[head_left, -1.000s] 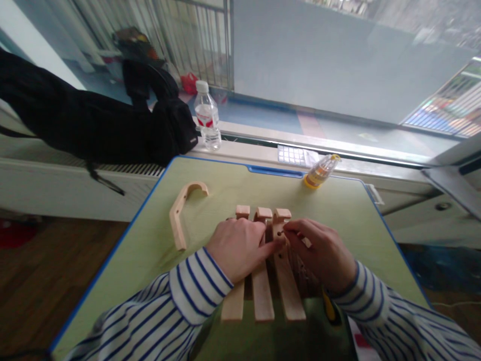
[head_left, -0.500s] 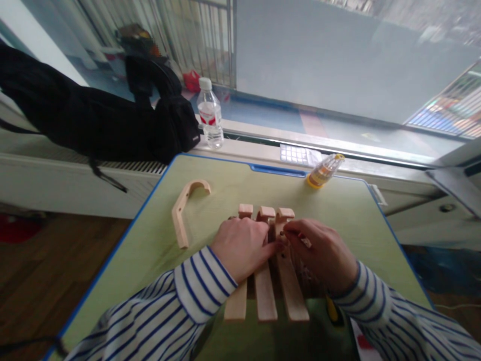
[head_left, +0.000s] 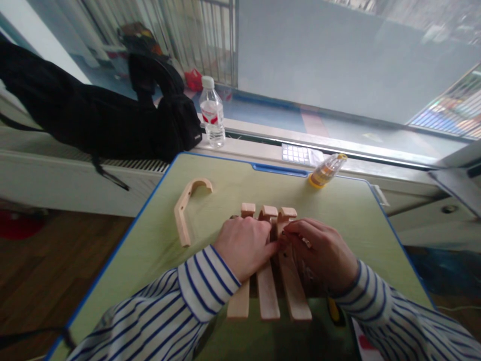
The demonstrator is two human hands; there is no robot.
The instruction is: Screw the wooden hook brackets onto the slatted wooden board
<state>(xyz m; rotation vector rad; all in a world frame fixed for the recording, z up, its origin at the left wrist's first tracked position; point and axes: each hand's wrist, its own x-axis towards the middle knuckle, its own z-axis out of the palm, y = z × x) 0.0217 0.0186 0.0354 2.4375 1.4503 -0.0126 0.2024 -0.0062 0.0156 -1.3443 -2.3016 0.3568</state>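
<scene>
Three pale wooden hook-ended strips lie side by side in front of me: a left strip (head_left: pixel 239 304), a middle strip (head_left: pixel 268 296) and a right strip (head_left: pixel 295 296). My left hand (head_left: pixel 246 245) rests across the left and middle strips, fingers curled over them, its thumb reaching to the right strip. With thumb and forefinger pinched, my right hand (head_left: pixel 323 248) is at a dark spot near the hooked end of the right strip. Whatever the pinch holds is too small to make out. A dark hole shows just below the fingertips. Something clear and shiny lies partly hidden under my right hand.
A separate wooden hook (head_left: pixel 182 215) lies on the green table (head_left: pixel 150 260) at left. At the back right stands a tilted yellow-capped bottle (head_left: pixel 323 173). Beyond the edge are a water bottle (head_left: pixel 213 118) and a black bag (head_left: pixel 112 120). A yellow-and-black handle (head_left: pixel 333 311) lies near my right wrist.
The whole view has shifted slightly. Both hands keep nearly the same place on the strips, the right still pinched at the dark spot.
</scene>
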